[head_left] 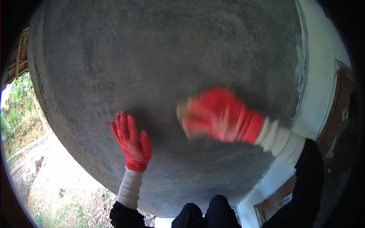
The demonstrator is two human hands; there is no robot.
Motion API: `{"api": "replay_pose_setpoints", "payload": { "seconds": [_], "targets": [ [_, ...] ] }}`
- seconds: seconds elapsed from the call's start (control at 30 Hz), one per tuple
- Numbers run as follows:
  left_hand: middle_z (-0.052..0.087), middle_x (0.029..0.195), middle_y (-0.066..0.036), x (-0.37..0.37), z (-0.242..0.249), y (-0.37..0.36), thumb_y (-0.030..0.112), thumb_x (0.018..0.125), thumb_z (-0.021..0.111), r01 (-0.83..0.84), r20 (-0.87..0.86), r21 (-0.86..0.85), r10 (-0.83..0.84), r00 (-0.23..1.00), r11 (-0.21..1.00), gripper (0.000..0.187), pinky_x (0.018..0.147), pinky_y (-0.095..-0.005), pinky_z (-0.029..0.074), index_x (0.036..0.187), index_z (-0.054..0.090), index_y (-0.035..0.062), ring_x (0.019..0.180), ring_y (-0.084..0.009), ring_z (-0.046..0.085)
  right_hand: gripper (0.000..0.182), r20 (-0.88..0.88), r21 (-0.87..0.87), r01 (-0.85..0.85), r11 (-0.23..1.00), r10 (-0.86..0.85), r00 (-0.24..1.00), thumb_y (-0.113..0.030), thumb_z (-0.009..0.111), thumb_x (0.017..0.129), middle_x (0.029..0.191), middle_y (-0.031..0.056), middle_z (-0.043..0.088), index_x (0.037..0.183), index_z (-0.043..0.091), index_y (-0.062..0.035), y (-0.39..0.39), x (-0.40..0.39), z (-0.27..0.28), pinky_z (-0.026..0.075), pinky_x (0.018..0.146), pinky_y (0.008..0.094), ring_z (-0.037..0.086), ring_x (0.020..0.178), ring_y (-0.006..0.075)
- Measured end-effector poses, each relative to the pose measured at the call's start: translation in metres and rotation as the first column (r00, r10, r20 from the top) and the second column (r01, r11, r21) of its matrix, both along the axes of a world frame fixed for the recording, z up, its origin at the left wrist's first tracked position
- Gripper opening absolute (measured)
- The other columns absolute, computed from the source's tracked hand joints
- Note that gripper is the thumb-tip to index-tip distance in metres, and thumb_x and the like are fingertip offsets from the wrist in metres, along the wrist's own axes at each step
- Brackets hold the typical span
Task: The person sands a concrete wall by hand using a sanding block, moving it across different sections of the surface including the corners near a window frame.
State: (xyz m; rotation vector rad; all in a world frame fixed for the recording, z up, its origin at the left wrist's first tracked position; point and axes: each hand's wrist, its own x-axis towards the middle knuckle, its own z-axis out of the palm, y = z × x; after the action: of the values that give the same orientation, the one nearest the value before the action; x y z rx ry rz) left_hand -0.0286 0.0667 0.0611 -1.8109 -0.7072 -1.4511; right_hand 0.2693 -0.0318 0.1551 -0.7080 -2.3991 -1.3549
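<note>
A broad grey cement-plastered wall (152,57) fills most of the view. On the left, my left hand (133,142), in a red coated glove with a pale knit cuff, is open with its fingers stretched upward. It lies against the wall or very close to it and holds nothing. My right hand (224,117), gloved the same way, is smeared by motion in front of the middle of the wall. Its fingers are wrapped round a tan sponge-like block (183,114), which faces the plaster. Blur hides the block's exact kind.
A white wall strip (323,57) and brown wooden frames (338,102) border the plaster on the right. Past its rough left edge lie sunlit stony ground (64,190), plants (23,114) and a railing (32,148). My dark-clothed knees (205,212) show at the bottom.
</note>
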Motion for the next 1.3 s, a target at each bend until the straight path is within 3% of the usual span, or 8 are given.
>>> {"api": "replay_pose_setpoints", "payload": {
  "seconds": [0.07,0.2,0.33,0.5,0.67,0.8,1.07,1.3],
  "targets": [
    [0.032,0.156,-0.025,-0.012,0.012,0.006,0.022,0.096,0.046,-0.052,0.002,0.017,0.052,0.999,0.999,0.062,0.12,-0.057,0.013,0.15,0.033,-0.0044,0.146,-0.0443,0.027,0.057,-0.32,0.407,0.08,0.91,0.06,0.945,-0.03,0.078,0.071,0.123,0.012,0.058,0.125,0.063,-0.0173,-0.007,0.008,0.072,0.051,0.087,0.0496,0.06,0.103,0.0359],
    [0.029,0.157,-0.025,-0.015,0.028,0.023,0.024,0.099,0.042,-0.121,0.067,0.045,0.117,0.991,0.992,0.061,0.12,-0.0568,0.014,0.151,0.03,-0.0059,0.147,-0.0449,0.023,0.086,-0.924,0.252,0.546,0.799,0.031,0.382,-0.054,0.067,0.082,0.154,0.0237,0.036,0.153,0.037,-0.0164,-0.009,0.041,0.183,0.038,0.109,0.0434,0.045,0.133,0.0424],
    [0.027,0.157,-0.029,-0.016,0.021,0.034,0.03,0.099,0.038,-0.026,0.076,0.155,0.014,0.997,0.988,0.065,0.12,-0.0585,0.014,0.151,0.027,-0.0078,0.147,-0.0468,0.021,0.053,-0.595,0.547,0.267,0.794,0.144,0.791,-0.034,0.075,0.077,0.12,0.0143,0.06,0.125,0.062,-0.0137,0.01,-0.014,0.102,0.051,0.087,0.0485,0.06,0.105,0.0397],
    [0.026,0.157,-0.029,-0.025,0.017,0.027,0.034,0.1,0.035,0.089,0.222,0.13,-0.117,0.968,0.988,0.068,0.119,-0.0581,0.014,0.152,0.024,-0.0084,0.146,-0.0471,0.021,0.029,0.211,0.195,-0.15,0.969,0.108,0.972,-0.02,0.066,0.083,0.12,0.0094,0.056,0.112,0.066,-0.0236,0.033,-0.078,-0.087,0.051,0.089,0.0453,0.061,0.099,0.0283],
    [0.025,0.157,-0.029,-0.055,0.023,0.04,0.037,0.101,0.034,-0.047,0.237,0.124,0.016,0.971,0.991,0.069,0.119,-0.0578,0.014,0.152,0.023,-0.0084,0.147,-0.0463,0.022,0.055,-0.312,0.283,0.153,0.947,-0.06,0.948,-0.031,0.079,0.073,0.123,0.0117,0.059,0.125,0.064,-0.0199,0.012,-0.052,0.069,0.053,0.085,0.0441,0.06,0.104,0.0304],
    [0.025,0.158,-0.028,-0.052,0.022,0.044,0.037,0.102,0.033,-0.002,0.288,0.157,-0.044,0.957,0.988,0.069,0.119,-0.0578,0.014,0.153,0.024,-0.008,0.147,-0.0454,0.022,0.086,-0.89,0.288,0.492,0.822,0.04,0.454,-0.053,0.07,0.079,0.154,0.0252,0.034,0.151,0.04,-0.0167,-0.004,-0.017,0.198,0.04,0.108,0.0458,0.044,0.133,0.0445],
    [0.024,0.158,-0.028,-0.055,0.018,0.043,0.042,0.102,0.03,0.062,0.337,0.157,-0.112,0.935,0.986,0.071,0.119,-0.0547,0.016,0.153,0.024,-0.0074,0.147,-0.0455,0.022,0.048,0.07,0.302,-0.1,0.948,0.083,0.994,-0.025,0.074,0.067,0.124,0.0082,0.055,0.114,0.064,-0.0233,0.064,-0.14,-0.053,0.049,0.089,0.05,0.057,0.109,0.0307],
    [0.025,0.158,-0.027,-0.054,0.02,0.04,0.044,0.103,0.027,0.009,0.294,0.15,-0.054,0.954,0.989,0.071,0.118,-0.0533,0.019,0.152,0.026,-0.0069,0.146,-0.0441,0.024,0.053,-0.402,0.512,0.102,0.853,0.133,0.906,-0.034,0.076,0.074,0.112,0.0122,0.062,0.123,0.063,-0.0175,0.024,-0.024,0.143,0.056,0.076,0.0423,0.064,0.09,0.0338]
  ]
}}
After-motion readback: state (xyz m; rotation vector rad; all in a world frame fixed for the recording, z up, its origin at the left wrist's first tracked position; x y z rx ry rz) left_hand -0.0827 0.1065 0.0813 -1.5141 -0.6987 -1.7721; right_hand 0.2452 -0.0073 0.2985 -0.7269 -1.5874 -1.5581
